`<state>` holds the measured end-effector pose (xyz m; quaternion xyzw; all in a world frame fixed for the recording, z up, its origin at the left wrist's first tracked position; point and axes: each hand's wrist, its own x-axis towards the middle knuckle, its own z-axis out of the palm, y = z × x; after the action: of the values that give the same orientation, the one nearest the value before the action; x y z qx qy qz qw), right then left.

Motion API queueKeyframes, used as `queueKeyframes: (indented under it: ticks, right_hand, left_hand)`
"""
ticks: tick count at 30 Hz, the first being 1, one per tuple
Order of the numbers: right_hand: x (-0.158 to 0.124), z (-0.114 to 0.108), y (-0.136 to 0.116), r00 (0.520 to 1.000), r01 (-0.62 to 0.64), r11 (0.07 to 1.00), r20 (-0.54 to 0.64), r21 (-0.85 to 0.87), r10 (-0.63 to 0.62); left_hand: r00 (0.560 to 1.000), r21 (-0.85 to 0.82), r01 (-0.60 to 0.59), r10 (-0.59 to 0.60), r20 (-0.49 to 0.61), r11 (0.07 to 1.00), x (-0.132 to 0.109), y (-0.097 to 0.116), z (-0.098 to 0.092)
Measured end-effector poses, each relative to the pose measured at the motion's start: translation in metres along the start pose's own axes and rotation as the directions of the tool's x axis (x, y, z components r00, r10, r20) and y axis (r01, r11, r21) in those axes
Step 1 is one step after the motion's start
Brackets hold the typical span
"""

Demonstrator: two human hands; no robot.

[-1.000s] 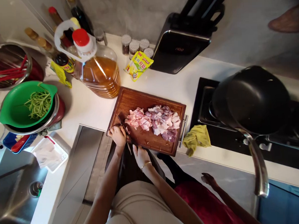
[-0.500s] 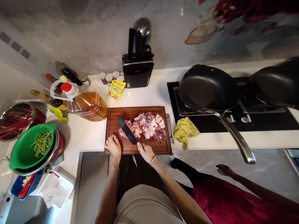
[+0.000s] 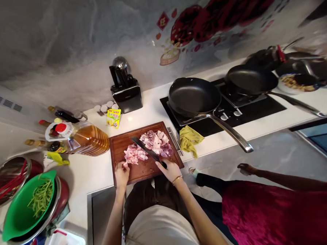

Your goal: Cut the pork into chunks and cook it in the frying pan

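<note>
Chopped raw meat (image 3: pixel 160 141) lies heaped on a wooden cutting board (image 3: pixel 144 174) in front of me. My right hand (image 3: pixel 170 170) is wrapped round the black handle of a kitchen knife (image 3: pixel 145 148). Its dark blade slants up to the left across the pile, over the meat. At the board's lower left, my left hand (image 3: pixel 122 173) has its fingers curled in, close to the pale pink pieces. Whether a bit of meat is between those fingers is too small to tell.
An oil jug (image 3: pixel 90 140), a seasoning packet (image 3: pixel 114 118) and a knife block (image 3: pixel 127 97) stand behind the board. Right of it are a yellow cloth (image 3: pixel 190 138) and a frying pan (image 3: pixel 195 97). A green colander (image 3: pixel 23 221) holds green strips. A person in red (image 3: pixel 267 212) stands right.
The view has swung to the right, showing more pans and a dish. The knife blade has turned to a flatter slant over the meat. My left hand's fingers have curled in beside the meat.
</note>
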<state>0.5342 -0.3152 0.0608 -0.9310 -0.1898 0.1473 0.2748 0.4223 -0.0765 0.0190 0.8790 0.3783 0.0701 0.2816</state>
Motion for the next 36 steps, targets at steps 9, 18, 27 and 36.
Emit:
queueKeyframes:
  ticks: [9, 18, 27, 36]
  right_hand:
    - [-0.008, -0.002, -0.01, 1.0, -0.006, 0.992, -0.031, -0.125, 0.002]
    - [0.004, -0.006, -0.031, 0.984, 0.147, 0.97, 0.127, -0.194, -0.124]
    - [-0.015, -0.005, -0.012, 0.973, 0.172, 0.969, 0.185, -0.179, -0.138]
    - [-0.044, -0.035, 0.032, 0.987, 0.142, 0.978, 0.096, -0.155, -0.128]
  left_hand:
    - [0.975, -0.131, -0.213, 0.22, 0.041, 0.968, 0.042, 0.053, -0.036]
    - [0.828, 0.163, -0.531, 0.469, 0.308, 0.831, 0.051, 0.117, -0.025]
    - [0.902, 0.225, -0.385, 0.314, 0.296, 0.895, 0.098, 0.092, -0.025]
    - [0.88, 0.141, -0.344, 0.267, 0.392, 0.928, 0.104, 0.064, -0.022]
